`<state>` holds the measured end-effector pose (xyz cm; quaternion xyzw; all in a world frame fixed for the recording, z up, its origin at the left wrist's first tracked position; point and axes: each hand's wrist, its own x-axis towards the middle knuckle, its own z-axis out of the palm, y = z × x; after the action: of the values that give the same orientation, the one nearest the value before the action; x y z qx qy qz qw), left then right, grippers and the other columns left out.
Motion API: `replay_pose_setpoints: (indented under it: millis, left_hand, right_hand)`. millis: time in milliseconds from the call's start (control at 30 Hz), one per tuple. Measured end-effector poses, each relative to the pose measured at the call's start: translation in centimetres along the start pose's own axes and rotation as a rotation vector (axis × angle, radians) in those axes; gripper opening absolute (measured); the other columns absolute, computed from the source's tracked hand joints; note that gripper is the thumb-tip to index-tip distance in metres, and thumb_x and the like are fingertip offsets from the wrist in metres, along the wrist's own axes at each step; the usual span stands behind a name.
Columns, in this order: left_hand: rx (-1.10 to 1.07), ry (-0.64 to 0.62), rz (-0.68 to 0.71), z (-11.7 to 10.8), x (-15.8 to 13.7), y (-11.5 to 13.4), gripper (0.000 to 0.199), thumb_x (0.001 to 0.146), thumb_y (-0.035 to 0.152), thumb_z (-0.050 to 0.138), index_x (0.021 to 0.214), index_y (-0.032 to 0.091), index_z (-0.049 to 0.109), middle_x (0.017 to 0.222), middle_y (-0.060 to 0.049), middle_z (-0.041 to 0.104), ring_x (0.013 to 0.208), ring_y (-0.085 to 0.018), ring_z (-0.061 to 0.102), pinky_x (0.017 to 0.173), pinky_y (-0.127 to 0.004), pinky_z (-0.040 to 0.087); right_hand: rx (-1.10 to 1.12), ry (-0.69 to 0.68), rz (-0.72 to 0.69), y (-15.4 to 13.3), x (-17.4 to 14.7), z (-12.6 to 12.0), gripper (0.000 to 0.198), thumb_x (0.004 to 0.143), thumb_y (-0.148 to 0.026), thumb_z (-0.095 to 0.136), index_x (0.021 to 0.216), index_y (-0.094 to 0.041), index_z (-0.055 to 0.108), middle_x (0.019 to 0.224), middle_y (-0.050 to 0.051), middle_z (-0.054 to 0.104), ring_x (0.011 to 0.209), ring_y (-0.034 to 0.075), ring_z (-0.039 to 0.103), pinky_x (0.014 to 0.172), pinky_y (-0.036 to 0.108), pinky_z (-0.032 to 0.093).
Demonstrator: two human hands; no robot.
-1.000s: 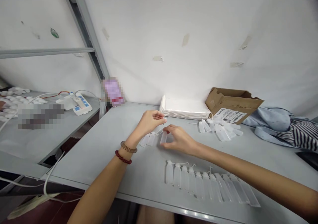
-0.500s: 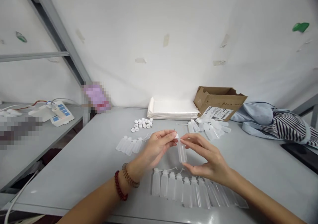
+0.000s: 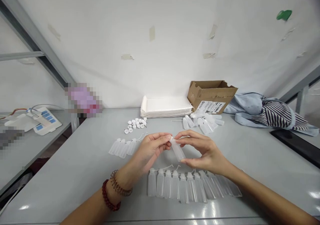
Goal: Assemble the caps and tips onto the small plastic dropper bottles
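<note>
My left hand point(image 3: 157, 146) pinches the white cap point(image 3: 171, 138) at the top of a small translucent plastic bottle point(image 3: 177, 150). My thumb and fingers cover most of that cap. The fingers of my right hand point(image 3: 200, 148) grip the same bottle between its shoulder and its base. It is held above the table, tilted with its top towards the left. Below my hands lies a row of similar bottles point(image 3: 168, 185) with thin white strips by their necks. My right forearm hides part of the row's right end.
Loose white caps point(image 3: 135, 124) and a small group of bottles point(image 3: 122, 147) lie to the left. Behind are stacked white padded envelopes point(image 3: 166, 107), a cardboard box point(image 3: 212, 97) and piled bottles point(image 3: 205, 123). A striped cloth bag point(image 3: 277, 113) and black phone point(image 3: 297, 145) occupy the right.
The bottle has gone from nearly upright to tilted, its top leaning left. My left fingers now cover more of the cap. The camera view has shifted to the right.
</note>
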<state>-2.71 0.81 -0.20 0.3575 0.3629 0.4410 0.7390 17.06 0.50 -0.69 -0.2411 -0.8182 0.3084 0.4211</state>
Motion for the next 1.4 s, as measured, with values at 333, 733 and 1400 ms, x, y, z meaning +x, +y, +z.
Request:
replay_pose_setpoints:
  millis: [333, 733, 1400]
  left_hand:
    - [0.122, -0.147, -0.127, -0.8, -0.3, 1.0, 0.011, 0.073, 0.020, 0.073, 0.080, 0.011, 0.074, 0.071, -0.002, 0.065, 0.066, -0.009, 0.056, 0.069, -0.022, 0.046]
    - [0.019, 0.102, 0.093, -0.6, -0.3, 0.9, 0.013, 0.070, 0.022, 0.076, 0.080, 0.015, 0.072, 0.077, -0.001, 0.067, 0.073, -0.010, 0.060, 0.086, -0.026, 0.044]
    - [0.086, 0.122, 0.069, 0.1, -0.6, 0.2, 0.015, 0.070, 0.023, 0.075, 0.078, 0.014, 0.067, 0.077, -0.002, 0.065, 0.077, -0.013, 0.060, 0.090, -0.031, 0.043]
  right_hand:
    - [0.286, -0.178, 0.158, -0.4, 0.4, -1.3, 0.041, 0.067, -0.020, 0.079, 0.107, -0.027, 0.069, 0.107, 0.006, 0.063, 0.099, 0.021, 0.061, 0.087, 0.039, 0.049]
    - [-0.088, 0.099, 0.034, -0.7, 0.4, -0.8, 0.031, 0.085, -0.014, 0.060, 0.112, -0.028, 0.066, 0.090, 0.004, 0.071, 0.080, 0.017, 0.065, 0.069, 0.032, 0.054]
    - [-0.493, 0.158, -0.199, -0.5, -0.7, 0.1, 0.044, 0.087, -0.006, 0.051, 0.126, -0.026, 0.054, 0.099, 0.008, 0.067, 0.081, 0.016, 0.067, 0.067, 0.026, 0.058]
